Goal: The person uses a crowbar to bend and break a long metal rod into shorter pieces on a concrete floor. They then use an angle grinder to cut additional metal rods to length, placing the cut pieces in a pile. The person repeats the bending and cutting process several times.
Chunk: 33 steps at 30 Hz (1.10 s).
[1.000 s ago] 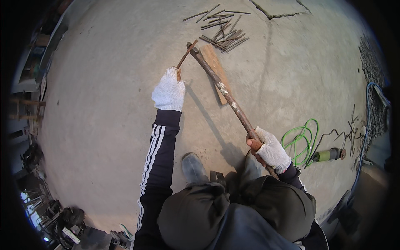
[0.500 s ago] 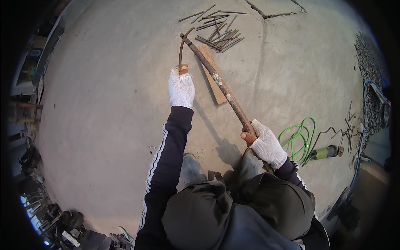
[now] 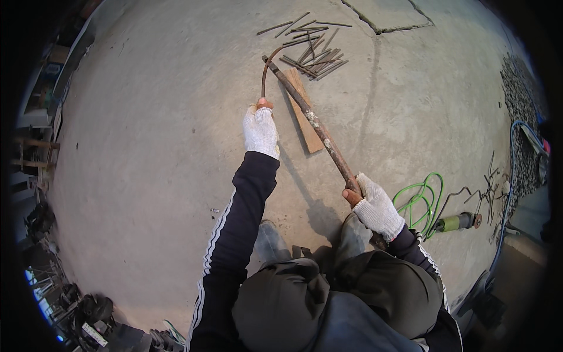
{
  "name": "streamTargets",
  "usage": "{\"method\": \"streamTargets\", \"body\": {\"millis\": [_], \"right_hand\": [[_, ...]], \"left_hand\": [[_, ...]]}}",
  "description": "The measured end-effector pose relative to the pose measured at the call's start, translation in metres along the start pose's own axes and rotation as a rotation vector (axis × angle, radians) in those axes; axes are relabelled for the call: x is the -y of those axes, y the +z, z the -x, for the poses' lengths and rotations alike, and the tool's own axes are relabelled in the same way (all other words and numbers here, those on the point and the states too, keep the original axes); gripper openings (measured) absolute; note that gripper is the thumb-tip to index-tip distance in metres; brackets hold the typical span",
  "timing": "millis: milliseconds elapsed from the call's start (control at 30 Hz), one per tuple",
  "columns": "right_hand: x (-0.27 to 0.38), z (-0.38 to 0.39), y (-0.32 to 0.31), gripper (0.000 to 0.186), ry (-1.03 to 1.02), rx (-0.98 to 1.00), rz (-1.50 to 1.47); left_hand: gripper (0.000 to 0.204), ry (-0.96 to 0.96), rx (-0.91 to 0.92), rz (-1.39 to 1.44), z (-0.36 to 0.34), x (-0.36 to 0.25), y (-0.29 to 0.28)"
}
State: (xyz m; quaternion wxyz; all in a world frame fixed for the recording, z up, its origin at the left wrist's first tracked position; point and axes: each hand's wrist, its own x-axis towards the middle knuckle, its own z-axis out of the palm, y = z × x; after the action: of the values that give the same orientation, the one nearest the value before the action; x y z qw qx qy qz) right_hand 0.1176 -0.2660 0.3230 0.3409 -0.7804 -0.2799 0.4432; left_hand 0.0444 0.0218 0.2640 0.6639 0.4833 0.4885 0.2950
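My left hand (image 3: 260, 130), in a white fingerless knit glove, is closed around the lower part of a thin curved steel rod (image 3: 264, 82). The rod's top bends over to the right. My right hand (image 3: 379, 206), gloved the same way, grips a long rusty metal pipe (image 3: 324, 136) near its lower end. That pipe slants up to the left, and its far tip meets or crosses the rod near the bend; whether the rod sits inside the tip cannot be made out. A wooden plank (image 3: 306, 120) lies on the floor partly behind the pipe.
Several short steel rods (image 3: 319, 61) lie scattered beyond the plank. To the right are an angle grinder (image 3: 457, 222), a coiled green hose or cable (image 3: 419, 199) and bent rods (image 3: 489, 182). Gravel (image 3: 519, 100) lines the right edge; a floor crack (image 3: 377, 30) runs at the top.
Both hands, the rod and the pipe sit slightly lower and further right in the picture, as does the floor behind them. The rod's curved top looks turned a little further to the right.
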Motion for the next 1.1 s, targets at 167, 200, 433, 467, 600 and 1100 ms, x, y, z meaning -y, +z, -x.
{"method": "streamTargets", "body": {"millis": [167, 200, 433, 467, 600, 1100], "right_hand": [[0.007, -0.004, 0.003, 0.03, -0.091, -0.055, 0.102], [0.008, -0.007, 0.004, 0.03, -0.097, -0.055, 0.102], [0.007, -0.037, 0.03, 0.03, -0.217, -0.106, 0.225], [0.007, -0.042, 0.038, 0.03, -0.202, -0.091, 0.259], [0.007, -0.066, 0.059, 0.033, -0.234, -0.096, 0.378], [-0.023, -0.053, 0.042, 0.035, -0.089, 0.048, 0.428]], "left_hand": [[0.031, -0.034, -0.033, 0.15, 0.002, 0.0, 0.0], [0.031, -0.026, -0.032, 0.178, 0.0, -0.001, -0.001], [0.027, -0.113, -0.127, 0.298, -0.022, 0.008, -0.006], [0.028, -0.193, -0.152, 0.41, -0.029, 0.011, -0.003], [0.031, -0.361, -0.284, 0.522, -0.058, 0.025, -0.014], [0.034, 0.381, -0.357, -0.894, -0.015, 0.051, -0.187]]}}
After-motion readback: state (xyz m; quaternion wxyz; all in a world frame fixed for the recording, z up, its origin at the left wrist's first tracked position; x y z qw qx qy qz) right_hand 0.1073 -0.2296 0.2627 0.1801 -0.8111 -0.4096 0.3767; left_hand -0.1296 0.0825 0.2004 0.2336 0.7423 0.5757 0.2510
